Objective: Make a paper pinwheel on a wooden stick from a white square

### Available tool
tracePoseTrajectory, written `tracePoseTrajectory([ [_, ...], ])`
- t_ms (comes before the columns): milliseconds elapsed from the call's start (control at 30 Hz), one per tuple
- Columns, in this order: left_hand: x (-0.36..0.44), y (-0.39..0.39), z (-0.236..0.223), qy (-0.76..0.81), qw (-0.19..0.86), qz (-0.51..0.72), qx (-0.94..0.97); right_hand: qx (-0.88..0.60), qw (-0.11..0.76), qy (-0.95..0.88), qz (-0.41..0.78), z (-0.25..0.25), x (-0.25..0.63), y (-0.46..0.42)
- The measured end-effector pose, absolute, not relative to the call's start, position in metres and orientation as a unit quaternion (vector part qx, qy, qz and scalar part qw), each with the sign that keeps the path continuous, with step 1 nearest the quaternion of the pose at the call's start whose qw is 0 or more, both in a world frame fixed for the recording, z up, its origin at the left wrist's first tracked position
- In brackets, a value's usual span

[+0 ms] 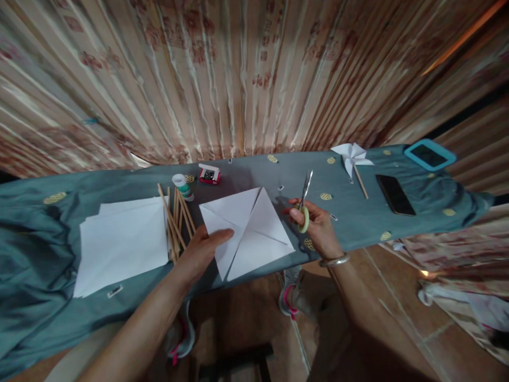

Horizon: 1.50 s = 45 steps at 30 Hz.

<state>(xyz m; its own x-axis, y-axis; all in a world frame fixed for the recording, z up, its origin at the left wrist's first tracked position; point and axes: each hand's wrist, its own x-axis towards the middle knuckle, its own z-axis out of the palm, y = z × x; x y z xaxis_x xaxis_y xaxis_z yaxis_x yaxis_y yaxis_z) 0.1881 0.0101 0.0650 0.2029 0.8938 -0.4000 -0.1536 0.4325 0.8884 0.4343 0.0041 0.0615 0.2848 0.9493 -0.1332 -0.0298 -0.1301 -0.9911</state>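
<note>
My left hand [204, 249] grips a square sheet of white paper [262, 223] at its left side, thumb on top and fingers underneath. Diagonal lines run across the sheet from its corners; some look like slits, with narrow gaps at the top and bottom corners. To the right of the paper, my right hand [314, 220] is closed round the yellow-green handles of a pair of scissors [305, 199]. The blades point up and away from me, almost together, apart from the paper.
Left of the hands lie a stack of white paper [123, 246], several wooden sticks [175, 223], a glue stick [183, 187] and an open red box of pins [209, 175]. At right are a paper pinwheel [352, 155], a phone [395, 194] and a blue-framed device [430, 154].
</note>
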Motion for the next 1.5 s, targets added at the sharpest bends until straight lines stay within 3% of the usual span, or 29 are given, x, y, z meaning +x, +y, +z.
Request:
tracePoseTrajectory([
  [333,0.195,0.014,0.064,0.519,0.664,0.289,0.455,-0.542,0.518,-0.346,0.563,0.056,0.423,0.012],
  [467,0.192,0.016,0.064,0.488,0.703,0.345,0.385,-0.548,0.529,-0.339,0.553,0.052,0.425,0.011],
  [767,0.197,0.021,0.084,0.323,0.806,0.461,0.183,-0.523,0.639,-0.173,0.537,0.045,0.416,0.016],
  [1033,0.213,0.014,0.091,0.365,0.749,0.521,0.186,-0.481,0.639,-0.095,0.593,0.050,0.405,0.022],
  [1267,0.227,0.002,0.090,0.368,0.759,0.467,0.266,-0.475,0.641,-0.082,0.597,0.049,0.399,0.027],
  [1500,0.230,0.010,0.069,0.497,0.636,0.520,0.280,-0.477,0.636,-0.198,0.574,0.050,0.378,0.018],
])
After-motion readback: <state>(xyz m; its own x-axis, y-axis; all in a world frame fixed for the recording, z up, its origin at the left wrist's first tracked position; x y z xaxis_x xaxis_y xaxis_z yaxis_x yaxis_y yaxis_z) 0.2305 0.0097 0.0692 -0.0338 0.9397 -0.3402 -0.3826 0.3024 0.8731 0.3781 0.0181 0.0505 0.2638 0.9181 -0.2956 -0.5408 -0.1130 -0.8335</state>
